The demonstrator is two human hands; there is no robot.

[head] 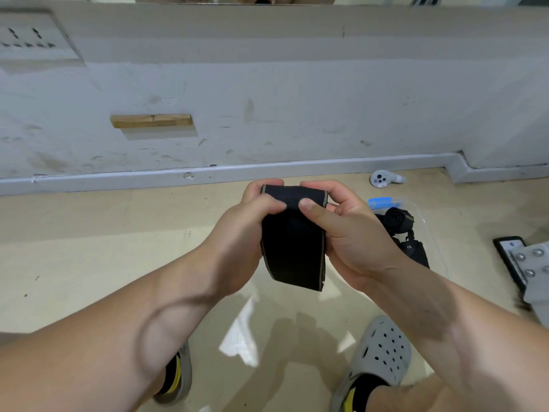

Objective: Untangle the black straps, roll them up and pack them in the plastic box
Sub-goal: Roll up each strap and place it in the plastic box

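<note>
Hands, left hand (252, 215) and right hand (338, 230), both gripping one black strap (292, 248); one plastic box (427, 233) nearby.

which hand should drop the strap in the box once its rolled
Right, probably. The box sits on the floor just beside the right hand; the left hand would have to cross over. Both now grip the strap.

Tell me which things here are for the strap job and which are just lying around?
For the job: strap held by the left hand and right hand; box; rolled strap inside it.

Just lying about: controller; wood block; metal bracket.
</note>
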